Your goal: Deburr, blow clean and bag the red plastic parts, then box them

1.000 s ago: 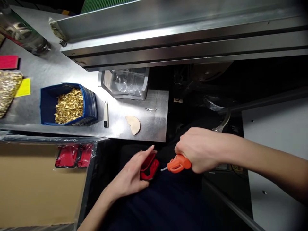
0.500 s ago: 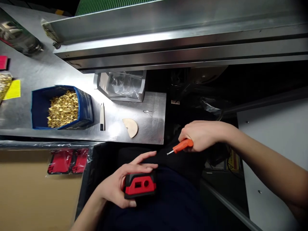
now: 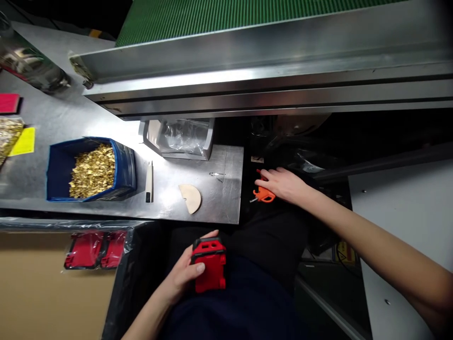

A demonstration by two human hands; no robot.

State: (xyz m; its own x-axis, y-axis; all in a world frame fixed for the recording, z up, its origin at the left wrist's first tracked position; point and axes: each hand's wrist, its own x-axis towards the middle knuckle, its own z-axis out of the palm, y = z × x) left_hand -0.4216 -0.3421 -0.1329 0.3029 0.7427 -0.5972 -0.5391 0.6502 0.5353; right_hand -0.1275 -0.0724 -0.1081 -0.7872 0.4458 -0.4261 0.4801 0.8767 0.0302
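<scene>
Over my lap, my left hand [image 3: 187, 271] grips a red and black plastic case [image 3: 209, 269], thumb across its broad red face and the end with openings pointing away from me. Past the table's right corner, my right hand [image 3: 281, 185] has its fingers curled over an orange-handled tool [image 3: 265, 195]. A short metal tip sticks out of the tool to the left, and its handle shows an opening. Part of the handle is hidden under the fingers. A small red piece shows by the fingertips; what it belongs to I cannot make out.
The metal table [image 3: 226, 203] carries a blue bin [image 3: 125, 165] of gold-coloured pieces, a white-handled cutter [image 3: 149, 182], a half-round disc [image 3: 191, 198] and a grey bin [image 3: 205, 153] with clear bags. Bagged red parts [image 3: 85, 250] lie in the lined box. A conveyor rail [image 3: 247, 89] spans the back.
My right hand has moved away from me and slightly left with the orange-handled tool, turning it. My left hand has tilted the case so its broad red face shows.
</scene>
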